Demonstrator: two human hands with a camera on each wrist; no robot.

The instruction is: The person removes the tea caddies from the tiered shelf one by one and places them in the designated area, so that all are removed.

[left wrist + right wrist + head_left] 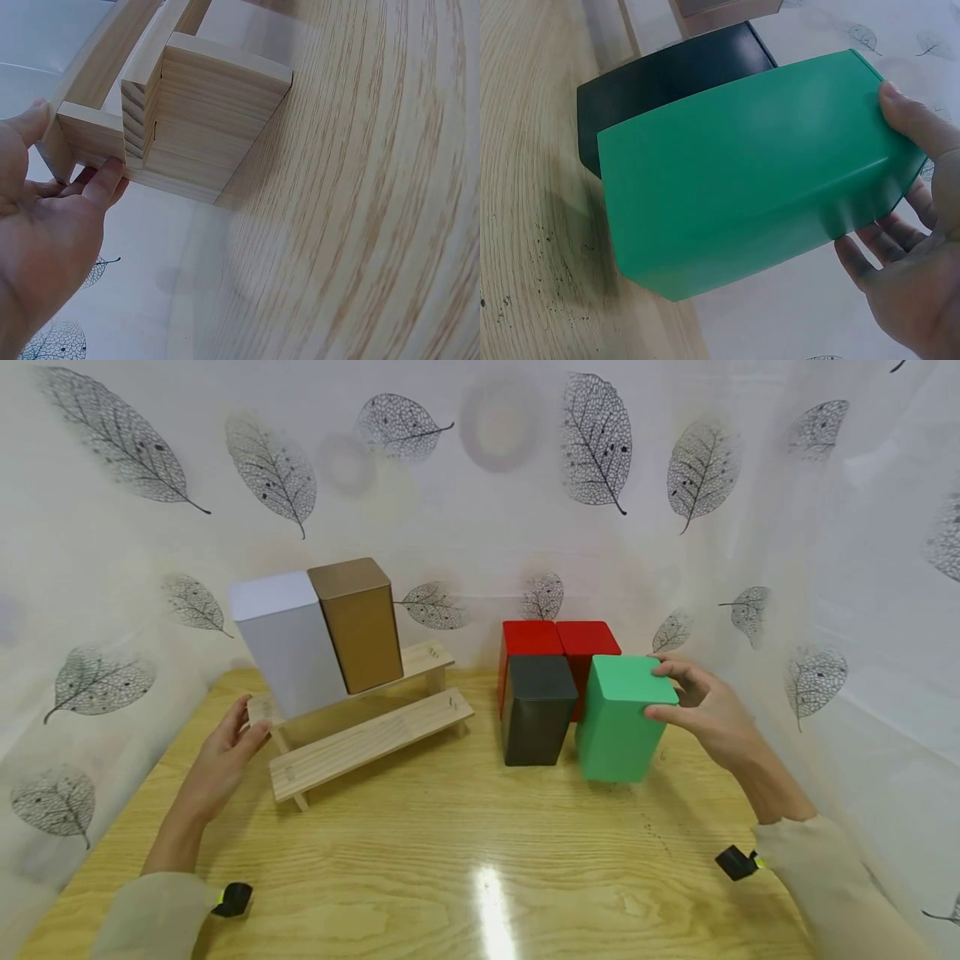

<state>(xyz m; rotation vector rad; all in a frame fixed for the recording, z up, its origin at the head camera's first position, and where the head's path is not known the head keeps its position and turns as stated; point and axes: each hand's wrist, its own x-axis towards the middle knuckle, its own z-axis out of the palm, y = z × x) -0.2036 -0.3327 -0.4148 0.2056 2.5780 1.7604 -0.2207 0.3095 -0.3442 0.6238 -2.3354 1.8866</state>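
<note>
Rack [375,741] of pale wood on a bench [405,868], left hand [218,758] gripping its upper tier's end, right hand [708,710] clasping a green box [621,735] by its top, beside a black box [537,722]

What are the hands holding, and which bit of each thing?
The right hand grips the green box near its top. The left hand holds the wooden stand by the left end of its upper step.

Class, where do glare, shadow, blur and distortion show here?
Head: white glare streak on the yellow wood-grain tabletop; white rectangular box leans, likely wide-angle distortion. Left wrist: tabletop's far edge blurs. Right wrist: dark shadow on the tabletop beside the green rectangular box.
</note>
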